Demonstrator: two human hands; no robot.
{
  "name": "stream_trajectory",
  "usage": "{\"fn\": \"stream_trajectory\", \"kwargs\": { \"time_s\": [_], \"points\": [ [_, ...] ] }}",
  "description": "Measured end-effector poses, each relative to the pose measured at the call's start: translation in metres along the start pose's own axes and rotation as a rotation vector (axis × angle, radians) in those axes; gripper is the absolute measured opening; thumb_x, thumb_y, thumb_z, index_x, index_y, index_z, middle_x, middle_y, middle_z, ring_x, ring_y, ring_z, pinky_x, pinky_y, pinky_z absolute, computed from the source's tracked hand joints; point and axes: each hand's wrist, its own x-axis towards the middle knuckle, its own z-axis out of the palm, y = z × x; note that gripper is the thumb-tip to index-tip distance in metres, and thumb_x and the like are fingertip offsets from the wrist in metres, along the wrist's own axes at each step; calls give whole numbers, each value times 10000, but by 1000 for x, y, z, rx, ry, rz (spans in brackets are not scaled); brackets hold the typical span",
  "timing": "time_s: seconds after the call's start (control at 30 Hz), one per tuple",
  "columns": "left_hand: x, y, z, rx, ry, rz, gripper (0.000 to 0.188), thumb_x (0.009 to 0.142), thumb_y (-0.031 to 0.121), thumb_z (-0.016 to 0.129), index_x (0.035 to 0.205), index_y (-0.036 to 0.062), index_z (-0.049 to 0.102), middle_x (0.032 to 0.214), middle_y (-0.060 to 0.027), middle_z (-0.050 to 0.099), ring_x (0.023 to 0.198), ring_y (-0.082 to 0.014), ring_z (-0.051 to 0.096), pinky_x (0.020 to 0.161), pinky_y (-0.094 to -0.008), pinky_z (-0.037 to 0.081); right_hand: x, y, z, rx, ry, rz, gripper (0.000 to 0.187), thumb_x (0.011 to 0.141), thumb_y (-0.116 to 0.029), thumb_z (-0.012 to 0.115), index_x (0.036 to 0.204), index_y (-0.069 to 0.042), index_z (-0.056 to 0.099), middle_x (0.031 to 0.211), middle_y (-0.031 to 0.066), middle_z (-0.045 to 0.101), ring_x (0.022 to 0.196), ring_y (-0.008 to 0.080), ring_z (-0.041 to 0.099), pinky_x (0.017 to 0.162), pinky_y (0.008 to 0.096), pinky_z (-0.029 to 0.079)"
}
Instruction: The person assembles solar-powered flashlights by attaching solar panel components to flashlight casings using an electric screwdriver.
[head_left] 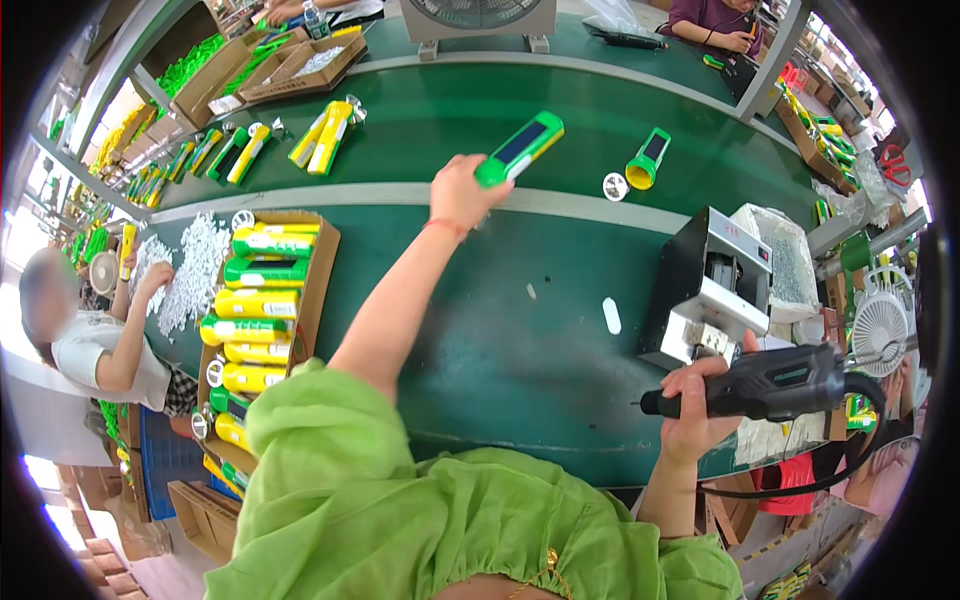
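Observation:
Over the green belt, my left hand is stretched forward and closed round one end of a green and yellow flashlight with a dark solar panel on its side. My right hand grips a black electric screwdriver, its tip pointing left and its cord curving down at the right. Farther right on the belt lies another flashlight with its wide yellow end open, beside a round silver reflector. A small white oblong piece rests on the green worktop between my arms.
A cardboard box of flashlights stands left, near a heap of white pieces and a seated person. At right are a screw-feeding machine, a white tray of screws and a small fan. Several flashlights line the belt.

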Motion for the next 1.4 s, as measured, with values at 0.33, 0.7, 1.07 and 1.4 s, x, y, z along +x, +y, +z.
{"fn": "stream_trajectory", "kwargs": {
  "time_s": [0.33, 0.7, 1.07, 1.4],
  "points": [
    [85, -56, 22, 506, 363, -113, 829, 678, 532, 712, 1383, 181, 451, 1496, -157, 323, 1397, -358, 244, 996, -644, 224, 2, -21, -38, -373, 115, -193, 1103, 819, -527, 698, 1463, 93, 53, 740, 78, 562, 625, 161, 541, 644, 299, 501],
    [84, -323, -97, 573, 415, -609, 388, 935, 418, 519, 1289, 262, 551, 1250, -202, 527, 1118, -392, 572, 931, -462, 470, 30, -20, -85, -362, 126, -239, 694, 784, 53, 617, 1405, 50, 306, 814, 70, 613, 648, 142, 608, 669, 263, 507],
    [-31, 19, -139, -47, 353, 158, 482, 791, 144, 791, 1173, -53, 574, 1138, -120, 626, 1034, -176, 604, 887, -285, 498, 45, -21, -80, -211, 85, -361, 661, 802, 89, 637, 1378, 117, 315, 745, 44, 616, 644, 113, 607, 634, 240, 515],
    [-173, 196, -42, 4, -843, 769, 595, 606, 24, 739, 1184, 52, 601, 1073, -127, 561, 933, -311, 602, 836, -381, 506, 65, 7, -62, -71, 48, -349, 337, 800, 42, 677, 1106, 41, 536, 727, 43, 636, 613, 125, 641, 567, 271, 525]
  ]
}}
